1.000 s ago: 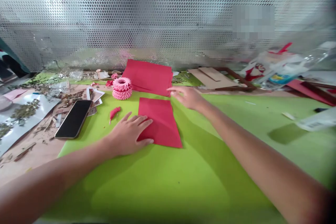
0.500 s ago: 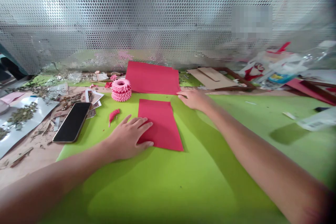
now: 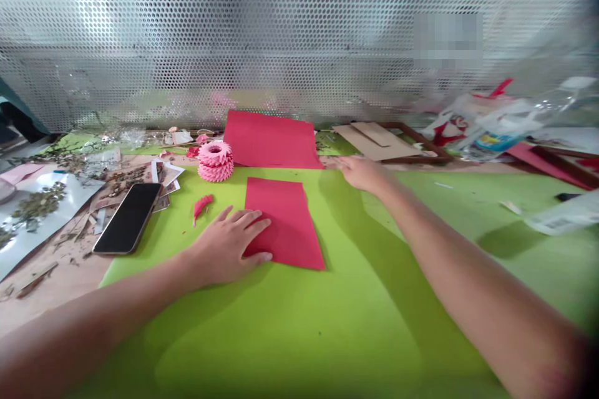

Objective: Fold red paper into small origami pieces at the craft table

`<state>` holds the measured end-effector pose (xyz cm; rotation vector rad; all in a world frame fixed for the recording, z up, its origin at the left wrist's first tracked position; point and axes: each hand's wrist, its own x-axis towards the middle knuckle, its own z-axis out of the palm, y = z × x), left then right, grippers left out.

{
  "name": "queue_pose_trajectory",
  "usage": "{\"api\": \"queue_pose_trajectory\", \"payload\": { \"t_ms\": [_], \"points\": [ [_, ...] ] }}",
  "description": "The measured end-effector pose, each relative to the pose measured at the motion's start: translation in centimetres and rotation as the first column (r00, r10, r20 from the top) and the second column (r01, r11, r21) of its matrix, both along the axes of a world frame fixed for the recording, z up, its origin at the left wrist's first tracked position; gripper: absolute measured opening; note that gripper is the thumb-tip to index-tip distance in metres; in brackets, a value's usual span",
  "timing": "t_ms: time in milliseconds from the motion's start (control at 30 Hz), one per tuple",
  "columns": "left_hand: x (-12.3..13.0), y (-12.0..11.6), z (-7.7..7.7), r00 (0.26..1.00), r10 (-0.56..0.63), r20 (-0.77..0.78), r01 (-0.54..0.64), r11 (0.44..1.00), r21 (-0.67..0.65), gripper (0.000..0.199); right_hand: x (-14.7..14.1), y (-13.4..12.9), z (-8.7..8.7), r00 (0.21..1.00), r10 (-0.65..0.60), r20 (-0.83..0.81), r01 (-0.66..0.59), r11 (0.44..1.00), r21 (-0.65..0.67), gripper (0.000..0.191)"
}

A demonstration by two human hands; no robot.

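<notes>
Red paper [image 3: 292, 224] lies on green sheeting [image 3: 281, 330] before a perforated panel [image 3: 262, 25].

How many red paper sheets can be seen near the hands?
2: the front red sheet, partly under the left hand, and the back red sheet beyond it, left of the right hand. More could be stacked beneath.

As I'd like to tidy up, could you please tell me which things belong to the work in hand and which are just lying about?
Seemingly in use:
near red paper, under the left hand
far red paper, nearest the right hand
possibly the pink spiky roll

Probably lying about:
black phone
brown card
clear bottle
dried plant bits
</notes>
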<state>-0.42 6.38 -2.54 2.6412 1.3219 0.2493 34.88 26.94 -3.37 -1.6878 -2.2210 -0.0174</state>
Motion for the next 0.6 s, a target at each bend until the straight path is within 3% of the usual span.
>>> {"api": "queue_pose_trajectory", "payload": {
  "t_ms": [100, 167, 300, 400, 500, 600],
  "points": [
    [0.0, 0.0, 0.0, 1.000, 0.000, 0.004, 0.000, 1.000, 0.004, 0.065, -0.1, 0.0, 0.3, 0.988, -0.155, 0.018, 0.155, 0.988, 0.006, 0.034],
    [0.0, 0.0, -0.1, 1.000, -0.004, 0.010, 0.004, 1.000, 0.014, 0.065, -1.2, 0.0, 0.3, 0.983, -0.182, 0.013, 0.182, 0.983, 0.012, 0.039],
    [0.0, 0.0, -0.2, 1.000, 0.000, 0.004, 0.000, 1.000, 0.012, 0.065, -3.7, -0.2, 0.0, 1.000, -0.029, 0.006, 0.029, 1.000, 0.010, 0.037],
    [-0.1, 0.0, -0.1, 1.000, 0.000, 0.010, 0.000, 1.000, 0.007, 0.071, -4.1, -0.5, 0.3, 0.997, 0.075, 0.026, -0.075, 0.997, -0.011, 0.032],
    [-0.2, -0.1, 0.1, 1.000, -0.003, 0.027, 0.003, 1.000, 0.007, 0.083, -3.6, -1.5, 2.1, 0.998, 0.045, 0.039, -0.046, 0.998, 0.038, 0.030],
    [0.0, -0.1, 0.4, 1.000, -0.007, 0.022, 0.006, 1.000, 0.022, 0.083, -4.5, -3.4, 5.1, 0.999, 0.042, -0.034, -0.038, 0.995, 0.096, 0.029]
  ]
}}
